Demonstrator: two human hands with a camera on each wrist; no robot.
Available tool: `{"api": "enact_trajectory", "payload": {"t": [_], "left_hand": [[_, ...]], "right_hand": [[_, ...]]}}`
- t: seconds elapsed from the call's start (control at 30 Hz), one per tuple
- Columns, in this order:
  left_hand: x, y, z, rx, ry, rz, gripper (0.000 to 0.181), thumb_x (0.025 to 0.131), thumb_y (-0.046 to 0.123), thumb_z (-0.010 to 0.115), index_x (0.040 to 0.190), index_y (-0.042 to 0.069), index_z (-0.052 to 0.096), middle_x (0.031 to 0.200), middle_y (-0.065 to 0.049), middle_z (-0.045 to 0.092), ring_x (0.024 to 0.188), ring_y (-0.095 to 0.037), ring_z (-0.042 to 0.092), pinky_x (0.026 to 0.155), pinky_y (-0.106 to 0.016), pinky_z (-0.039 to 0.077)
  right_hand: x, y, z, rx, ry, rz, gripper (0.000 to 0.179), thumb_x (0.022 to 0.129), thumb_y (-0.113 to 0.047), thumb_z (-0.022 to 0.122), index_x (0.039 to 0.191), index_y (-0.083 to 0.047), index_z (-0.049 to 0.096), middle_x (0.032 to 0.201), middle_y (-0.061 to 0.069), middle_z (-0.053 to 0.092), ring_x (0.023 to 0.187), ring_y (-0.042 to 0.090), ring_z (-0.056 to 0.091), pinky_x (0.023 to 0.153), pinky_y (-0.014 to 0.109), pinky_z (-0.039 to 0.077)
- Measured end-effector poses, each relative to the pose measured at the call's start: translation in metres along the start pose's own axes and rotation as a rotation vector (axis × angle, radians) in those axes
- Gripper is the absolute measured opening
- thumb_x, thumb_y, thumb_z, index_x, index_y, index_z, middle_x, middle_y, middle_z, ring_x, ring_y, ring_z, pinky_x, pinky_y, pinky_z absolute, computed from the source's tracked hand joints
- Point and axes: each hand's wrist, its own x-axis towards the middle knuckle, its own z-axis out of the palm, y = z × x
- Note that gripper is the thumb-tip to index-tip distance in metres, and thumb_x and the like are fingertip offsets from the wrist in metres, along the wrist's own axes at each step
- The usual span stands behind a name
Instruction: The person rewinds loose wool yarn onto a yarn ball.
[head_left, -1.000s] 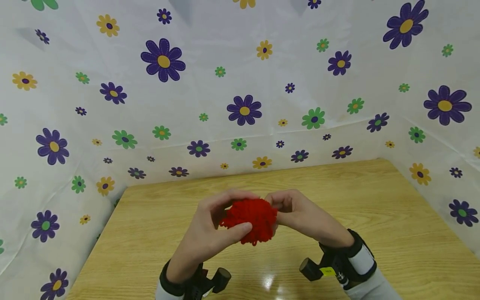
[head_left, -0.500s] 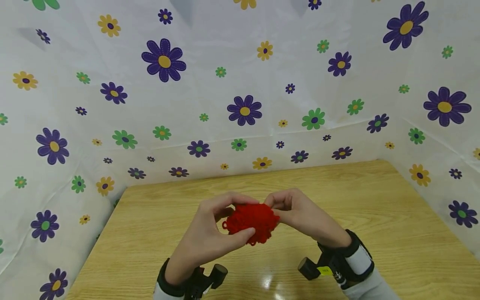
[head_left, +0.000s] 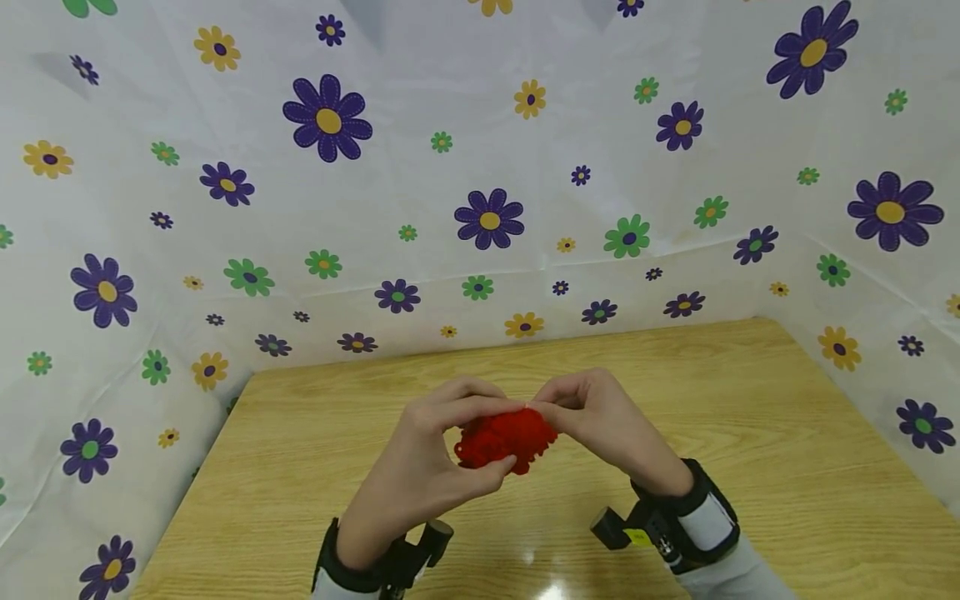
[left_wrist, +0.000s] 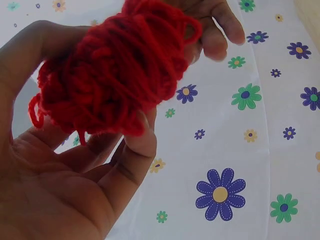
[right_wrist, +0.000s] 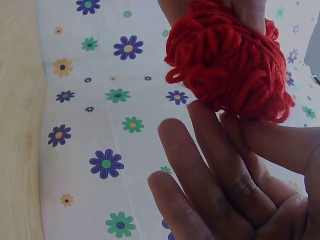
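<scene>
A ball of red yarn, with loose loops sticking out along its sides, is held up over the table between both hands. My left hand grips it from the left, thumb on the near side and fingers over the top and behind. In the left wrist view the wound strands of the yarn ball show close up. My right hand pinches with thumb and index finger at the yarn's upper right edge. From the right wrist, the yarn ball sits right at those fingertips, the other fingers loosely extended.
Below the hands spreads a light wood table. A white sheet printed with purple, green and yellow flowers stands around its back and sides. Each wrist wears a black strap with a camera mount.
The yarn ball has tipped in the left hand and looks flatter from above. The right fingertips have shifted slightly up and left along its edge, with the left fingers further over its top.
</scene>
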Motion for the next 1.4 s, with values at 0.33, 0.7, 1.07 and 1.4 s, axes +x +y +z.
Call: {"api": "enact_trajectory", "payload": {"t": [0.33, 0.7, 1.07, 1.4], "left_hand": [[-0.004, -0.025, 0.008, 0.111, 0.024, 0.047, 0.043, 0.067, 0.008, 0.074, 0.108, 0.012, 0.063, 0.105, 0.001, 0.054, 0.092, -0.014, 0.052, 0.070, -0.024, 0.050], [-0.003, -0.025, 0.008, 0.212, 0.156, 0.115, 0.045, 0.068, 0.009, 0.071, 0.111, 0.013, 0.061, 0.107, 0.002, 0.052, 0.096, -0.009, 0.050, 0.070, -0.020, 0.049], [-0.001, -0.027, 0.014, 0.375, 0.129, 0.101, 0.051, 0.069, 0.013, 0.074, 0.117, 0.013, 0.058, 0.109, 0.002, 0.051, 0.101, -0.009, 0.044, 0.077, -0.021, 0.046], [0.000, -0.025, 0.020, 0.436, 0.112, 0.100, 0.057, 0.066, 0.007, 0.072, 0.120, 0.013, 0.056, 0.111, 0.001, 0.050, 0.103, -0.008, 0.042, 0.081, -0.020, 0.044]], "right_hand": [[0.001, -0.002, 0.004, 0.019, 0.105, -0.038, 0.018, 0.083, -0.027, 0.061, 0.082, -0.011, 0.068, 0.075, 0.002, 0.065, 0.069, 0.019, 0.060, 0.064, 0.034, 0.049], [-0.007, -0.016, 0.018, -0.120, 0.221, -0.290, 0.018, 0.087, -0.030, 0.054, 0.096, -0.018, 0.064, 0.086, -0.008, 0.064, 0.075, 0.007, 0.061, 0.066, 0.028, 0.051], [-0.023, -0.050, 0.030, -0.096, 0.175, -0.186, 0.040, 0.070, -0.022, 0.074, 0.105, -0.013, 0.058, 0.094, -0.002, 0.062, 0.079, 0.013, 0.061, 0.064, 0.023, 0.051], [-0.024, -0.050, 0.032, -0.161, 0.279, -0.238, 0.030, 0.069, -0.006, 0.073, 0.096, -0.008, 0.061, 0.085, 0.000, 0.063, 0.073, 0.011, 0.062, 0.062, 0.023, 0.051]]}}
